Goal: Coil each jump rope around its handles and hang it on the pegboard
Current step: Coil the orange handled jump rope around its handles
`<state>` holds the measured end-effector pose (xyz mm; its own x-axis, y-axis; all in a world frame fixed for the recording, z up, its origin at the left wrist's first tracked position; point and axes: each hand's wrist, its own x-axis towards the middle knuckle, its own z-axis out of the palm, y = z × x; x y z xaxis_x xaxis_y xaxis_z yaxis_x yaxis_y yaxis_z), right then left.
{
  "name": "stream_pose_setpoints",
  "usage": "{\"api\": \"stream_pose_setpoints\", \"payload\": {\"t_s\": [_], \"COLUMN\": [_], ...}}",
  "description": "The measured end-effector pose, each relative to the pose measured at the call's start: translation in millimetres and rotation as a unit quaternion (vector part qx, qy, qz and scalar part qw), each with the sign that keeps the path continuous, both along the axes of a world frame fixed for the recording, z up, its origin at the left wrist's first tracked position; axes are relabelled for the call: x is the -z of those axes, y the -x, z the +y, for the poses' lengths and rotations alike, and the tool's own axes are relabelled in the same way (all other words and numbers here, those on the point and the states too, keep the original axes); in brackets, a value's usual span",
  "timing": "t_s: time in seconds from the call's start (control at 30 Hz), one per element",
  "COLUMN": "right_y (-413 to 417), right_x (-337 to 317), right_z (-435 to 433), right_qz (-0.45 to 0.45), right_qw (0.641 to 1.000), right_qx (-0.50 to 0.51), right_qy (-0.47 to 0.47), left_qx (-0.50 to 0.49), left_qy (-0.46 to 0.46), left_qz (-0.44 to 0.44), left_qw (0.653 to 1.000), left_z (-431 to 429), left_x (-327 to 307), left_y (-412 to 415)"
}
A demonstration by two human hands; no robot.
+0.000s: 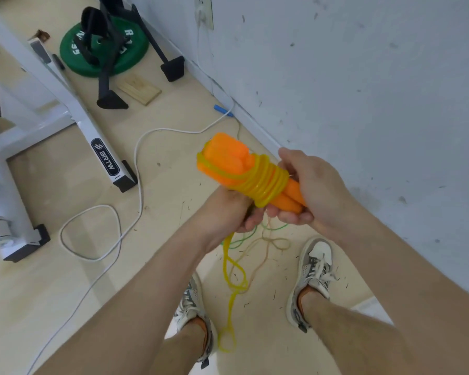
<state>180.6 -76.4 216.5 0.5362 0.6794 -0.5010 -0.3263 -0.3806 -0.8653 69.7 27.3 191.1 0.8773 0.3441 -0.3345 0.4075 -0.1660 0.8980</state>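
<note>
Right grip [312, 185] clasps two orange handles [228, 163]; left grip [233, 209] holds one yellow rope [266, 182], coiled around them, its tail dangling.

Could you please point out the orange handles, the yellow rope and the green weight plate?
orange handles [228, 161]: head view, on the broad upper ends.
yellow rope [266, 182]: head view, on the coils round the handles.
green weight plate [76, 63]: head view, on its bare lower-left face.
</note>
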Motion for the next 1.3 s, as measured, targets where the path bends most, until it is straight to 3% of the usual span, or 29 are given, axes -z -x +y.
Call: {"api": "stream_pose_setpoints", "payload": {"t_s": [0.07,0.1,0.2,0.37,0.47,0.57,0.63,0.73,0.93,1.13,1.3], "right_y": [-6,-9,-14,-12,-11,-9,-6,-2,10,10,12], "right_x": [5,7,12,21,31,36,35,32,17,13,11], "right_z": [1,1,1,1,2,1,1,2,2,2,0], "right_qz": [-0.004,-0.008,-0.063,-0.134,-0.232,-0.38,-0.409,-0.36,-0.289,-0.213,-0.214], "right_qw": [0.998,0.995,0.987,0.979,0.96,0.904,0.886,0.902,0.896,0.905,0.908], "right_qx": [0.068,0.096,0.131,0.121,0.087,0.013,-0.034,-0.103,-0.251,-0.31,-0.302], "right_qy": [0.01,0.021,0.066,0.095,0.132,0.195,0.215,0.214,0.225,0.2,0.196], "left_qx": [-0.028,-0.033,0.04,0.119,0.173,0.212,0.201,0.178,0.14,0.134,0.149], "left_qy": [0.047,0.025,-0.173,-0.455,-0.505,-0.55,-0.534,-0.497,-0.365,-0.343,-0.316], "left_qz": [0.029,0.026,0.036,0.063,0.113,0.058,0.034,-0.03,-0.033,-0.09,-0.094], "left_qw": [0.998,0.999,0.984,0.88,0.838,0.806,0.82,0.849,0.92,0.925,0.932], "left_z": [-18,-18,-23,-30,-38,-35,-29,-14,13,9,10], "left_x": [2,10,10,5,-7,-11,-9,-13,-20,-6,-5], "left_y": [-5,-7,-7,-1,1,2,2,7,15,15,16]}}
